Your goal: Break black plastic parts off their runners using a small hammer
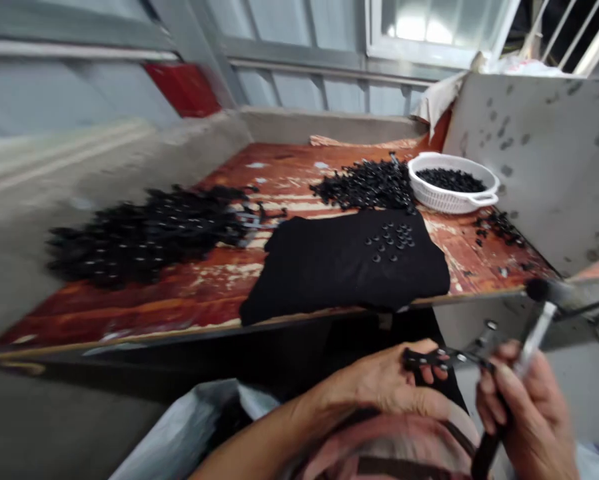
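Observation:
My left hand (404, 383) is low at the right of the view, its fingers closed on a black molded part (449, 359) with shiny silver dots. The part stretches across to my right hand (534, 407). My right hand is wrapped round a blurred tool (536, 337) with a silver metal shaft and a dark handle below; its exact kind is unclear. The far end of the part meets the right fingertips, and I cannot tell if they pinch it. Ahead, a black cloth (319, 267) lies on the table with several small dark round pieces (392, 239) on it.
A large heap of black parts (144, 237) lies on the left of the worn red table (174, 303). Another black heap (366, 185) sits at the back beside a white basket (452, 203) of small black pieces. A spotted grey panel (539, 160) stands upright on the right.

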A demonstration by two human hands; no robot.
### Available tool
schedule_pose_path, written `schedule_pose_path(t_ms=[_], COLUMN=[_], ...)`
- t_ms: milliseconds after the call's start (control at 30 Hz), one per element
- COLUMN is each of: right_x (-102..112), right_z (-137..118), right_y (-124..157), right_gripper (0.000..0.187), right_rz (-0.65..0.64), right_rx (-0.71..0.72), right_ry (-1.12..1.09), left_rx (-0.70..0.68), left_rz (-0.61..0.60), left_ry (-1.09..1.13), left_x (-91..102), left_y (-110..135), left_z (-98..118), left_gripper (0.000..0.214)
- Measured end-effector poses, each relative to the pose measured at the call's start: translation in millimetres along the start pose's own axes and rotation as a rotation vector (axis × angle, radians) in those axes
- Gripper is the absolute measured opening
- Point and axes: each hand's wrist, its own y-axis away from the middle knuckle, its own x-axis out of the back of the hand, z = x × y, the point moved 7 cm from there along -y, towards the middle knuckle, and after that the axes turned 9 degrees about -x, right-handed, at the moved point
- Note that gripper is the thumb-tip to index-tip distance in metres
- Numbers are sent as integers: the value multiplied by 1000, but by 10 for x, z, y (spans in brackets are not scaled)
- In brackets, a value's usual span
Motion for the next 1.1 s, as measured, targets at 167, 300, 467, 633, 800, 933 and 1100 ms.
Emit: schedule_pose_path(t_ms=[167,300,467,633,800,933,1100], right_x=[-592,-610,-542,-505,-629,-687,-506], right_z=[-39,-1,12,18,-2,164,219], right_y=[144,128,79,-2,-2,36,-29], right_gripper=[26,29,29,27,22,23,35], right_rz=[-266,-203,-236,-276,-250,-257,-76], right_rx=[68,5,-33,-38,96,155,162], right_ry=[147,135,204,240,177,247,444], left_rx=[-111,-208,-222,-102,-374,-422,-303], left_rz=[233,361,160,144,432,736,892], left_ry=[399,595,755,734,815,689,557], left_x=[-155,-58,182,330,114,-35,158], left_y=[11,138,264,404,292,237,391], left_z=[-149,-188,-104,-114,-223,-269,-224], left_gripper=[46,46,75,77,70,46,44])
